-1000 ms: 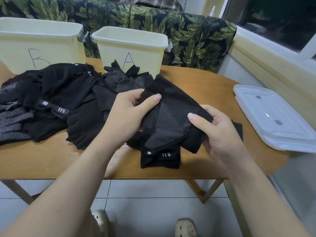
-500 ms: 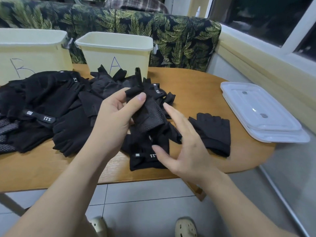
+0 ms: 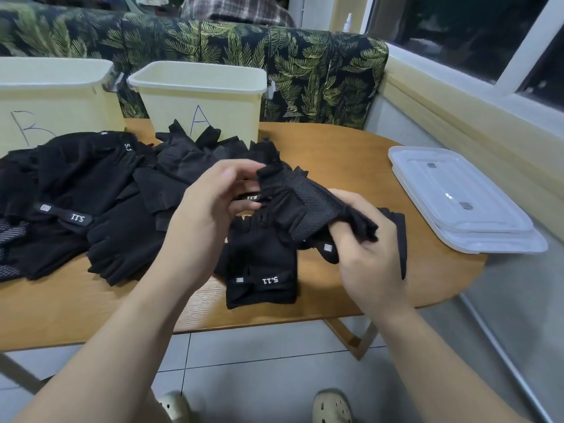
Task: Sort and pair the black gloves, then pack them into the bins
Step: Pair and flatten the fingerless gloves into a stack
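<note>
A black mesh glove (image 3: 300,201) is stretched between my hands above the table. My left hand (image 3: 210,212) pinches its upper end; my right hand (image 3: 363,257) grips its lower end with curled fingers. Under it lies another black glove (image 3: 262,270) with a white 5.11 label on its cuff. A further black glove (image 3: 396,239) lies partly hidden behind my right hand. A heap of black gloves (image 3: 91,193) covers the table's left half. Two cream bins stand at the back: bin A (image 3: 201,99) and bin B (image 3: 52,99).
The wooden table (image 3: 351,148) has a rounded right end. Two stacked white plastic lids (image 3: 457,199) lie there. A leaf-patterned sofa (image 3: 305,65) stands behind the bins, a window sill to the right. My shoes (image 3: 331,404) show on the tiled floor.
My right hand has taken hold of the mesh glove's lower end, and both hands now pull it out between them. The camera view has shifted slightly.
</note>
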The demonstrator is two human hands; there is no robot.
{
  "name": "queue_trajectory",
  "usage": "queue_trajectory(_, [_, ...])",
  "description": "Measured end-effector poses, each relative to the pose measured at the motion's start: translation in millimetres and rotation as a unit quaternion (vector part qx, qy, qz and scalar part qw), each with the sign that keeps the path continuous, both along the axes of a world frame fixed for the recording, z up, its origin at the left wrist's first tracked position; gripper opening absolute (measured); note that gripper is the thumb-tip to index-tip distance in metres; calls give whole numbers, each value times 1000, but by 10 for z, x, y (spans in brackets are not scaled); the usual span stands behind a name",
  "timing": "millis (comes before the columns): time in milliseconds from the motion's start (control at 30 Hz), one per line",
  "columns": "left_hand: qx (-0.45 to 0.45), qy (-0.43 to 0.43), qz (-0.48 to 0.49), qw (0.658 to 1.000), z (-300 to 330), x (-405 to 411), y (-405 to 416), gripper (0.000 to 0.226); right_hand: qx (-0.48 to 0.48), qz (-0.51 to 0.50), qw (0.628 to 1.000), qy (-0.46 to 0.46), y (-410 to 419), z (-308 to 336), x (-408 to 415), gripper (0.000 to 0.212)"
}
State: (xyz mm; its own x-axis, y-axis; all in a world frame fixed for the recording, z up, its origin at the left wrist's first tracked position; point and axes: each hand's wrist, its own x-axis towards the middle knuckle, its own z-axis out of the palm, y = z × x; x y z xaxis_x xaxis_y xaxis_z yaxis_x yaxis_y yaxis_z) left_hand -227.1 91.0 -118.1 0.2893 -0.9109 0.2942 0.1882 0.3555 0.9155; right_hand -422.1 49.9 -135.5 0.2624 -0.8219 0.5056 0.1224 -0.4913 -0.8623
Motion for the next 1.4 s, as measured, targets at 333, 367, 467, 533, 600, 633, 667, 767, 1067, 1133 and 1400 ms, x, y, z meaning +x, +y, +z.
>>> queue_trajectory(333, [94,-31,-79,992,8,-251,4,22,88,32,996,-13,-133,23,-166,19])
queue_trajectory(367, [89,-24,-64,994,25,-272,8,20,110,29,993,-9,-130,28,-172,15])
queue_trajectory(467, [73,-20,-12,997,40,-344,10,23,179,-4,984,-8,-122,10,-179,24])
queue_trajectory(533, [61,-24,23,998,56,-401,12,14,189,-74,979,2,-109,-33,-169,34])
queue_trajectory(600, [47,-36,58,997,67,-444,19,11,151,-153,977,12,-70,-73,-148,38])
queue_trajectory(633, [39,-45,72,996,69,-456,20,11,126,-175,976,12,-38,-81,-137,38])
queue_trajectory(667, [31,-57,82,994,71,-468,20,12,103,-175,979,14,-13,-83,-126,35])
queue_trajectory(767, [8,-106,72,992,65,-514,33,13,69,-66,995,22,92,-32,-73,17])
queue_trajectory(1067, [-36,-468,-100,877,-87,-568,71,39,176,44,983,-6,-87,-4,-147,25])
queue_trajectory(1133, [-34,-491,-91,866,-113,-554,60,41,248,52,966,-47,-171,-34,-169,27])
queue_trajectory(1400, [-40,-680,-26,732,-296,-643,67,41,139,-77,963,219,-504,-122,-418,33])
